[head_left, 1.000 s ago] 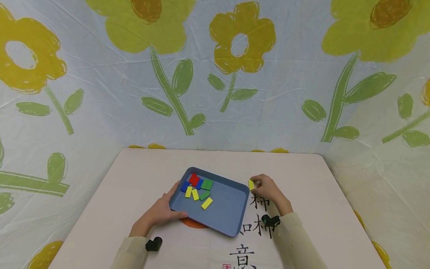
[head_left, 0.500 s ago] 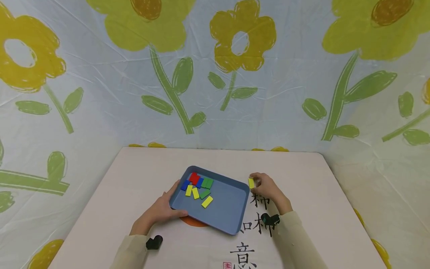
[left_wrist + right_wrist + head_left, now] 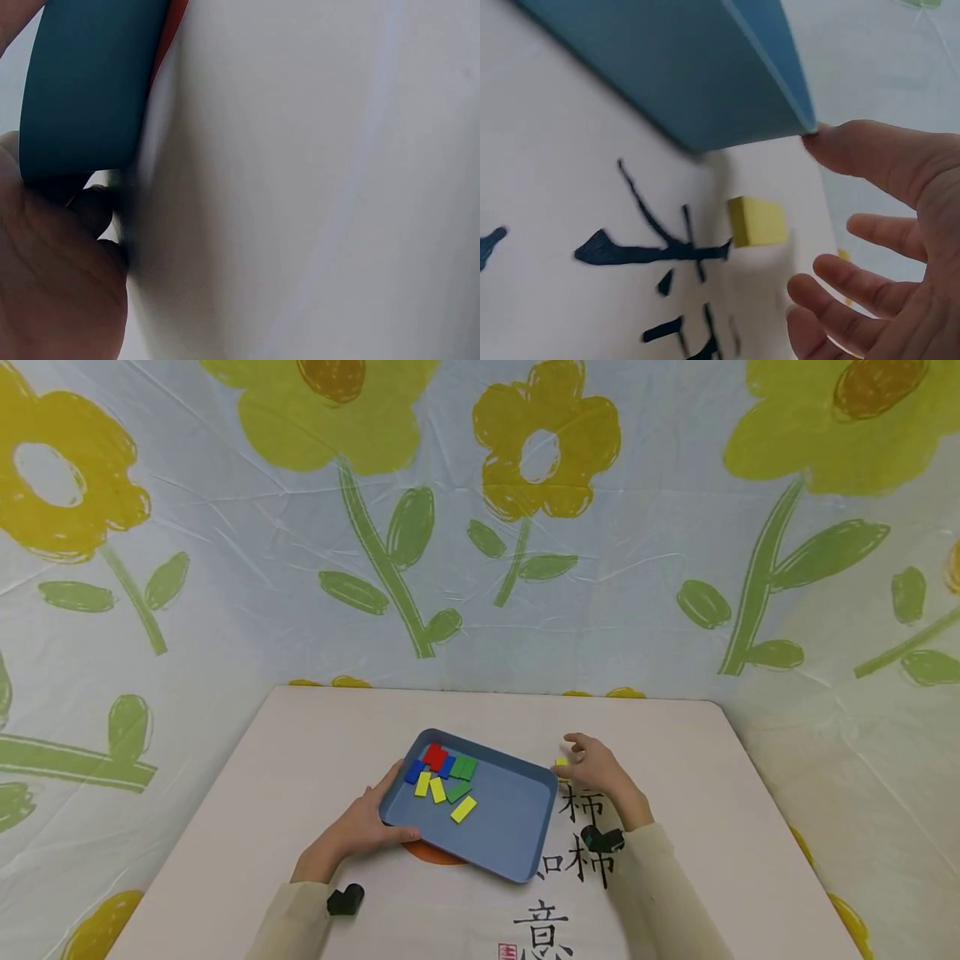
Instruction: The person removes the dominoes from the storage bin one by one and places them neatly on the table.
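Observation:
A shallow blue tray (image 3: 504,831) sits at an angle mid-table, holding several small rectangular blocks in its left half: red (image 3: 434,758), blue (image 3: 414,772), green (image 3: 463,767) and yellow (image 3: 463,809). My left hand (image 3: 358,827) grips the tray's left end, thumb along the near side and fingers round the far side. Off the tray's right corner, one yellow block (image 3: 759,223) is on the table. Around that block my right hand (image 3: 597,770) has its fingers spread, holding nothing. In the right wrist view its thumb (image 3: 859,147) is right at the tray's corner.
The pale table covering (image 3: 645,739) carries black brush characters (image 3: 542,927) and an orange shape (image 3: 431,856) partly under the tray. A flower-printed cloth (image 3: 637,543) rises behind and at both sides. Dark wrist devices (image 3: 346,900) are on both sleeves.
My right hand has let go of the yellow block; its fingers have spread and lifted away, and the block stays beside the tray. My left hand and the tray hold their place.

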Tool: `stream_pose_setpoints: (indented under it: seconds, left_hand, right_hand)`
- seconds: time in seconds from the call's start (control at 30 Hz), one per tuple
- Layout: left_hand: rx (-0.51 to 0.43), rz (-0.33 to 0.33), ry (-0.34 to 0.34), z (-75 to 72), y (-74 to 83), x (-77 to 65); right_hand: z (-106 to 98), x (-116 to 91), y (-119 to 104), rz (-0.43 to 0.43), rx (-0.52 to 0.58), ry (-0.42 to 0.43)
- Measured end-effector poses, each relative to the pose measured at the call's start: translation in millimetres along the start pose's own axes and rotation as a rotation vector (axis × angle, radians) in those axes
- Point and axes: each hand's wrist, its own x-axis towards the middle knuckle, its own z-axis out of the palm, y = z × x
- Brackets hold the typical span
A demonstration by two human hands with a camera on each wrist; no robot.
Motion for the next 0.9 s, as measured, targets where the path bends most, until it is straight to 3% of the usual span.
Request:
stream_pose_setpoints:
  seconds: [0.23, 0.4, 0.9]
  left_hand:
    - [0.004, 0.017, -0.001, 0.0, 1.1, 1.6]
    - [-0.004, 0.028, -0.004, 0.6, 0.6, 1.4]
    - [-0.003, 0.02, -0.003, -0.3, 2.2, -3.2]
  right_hand:
    - [-9, 5, -10, -0.017, 0.057, 0.016]
    - [-6, 10, -30, -0.045, 0.086, 0.006]
    - [51, 20, -90, -0.223, 0.073, -0.01]
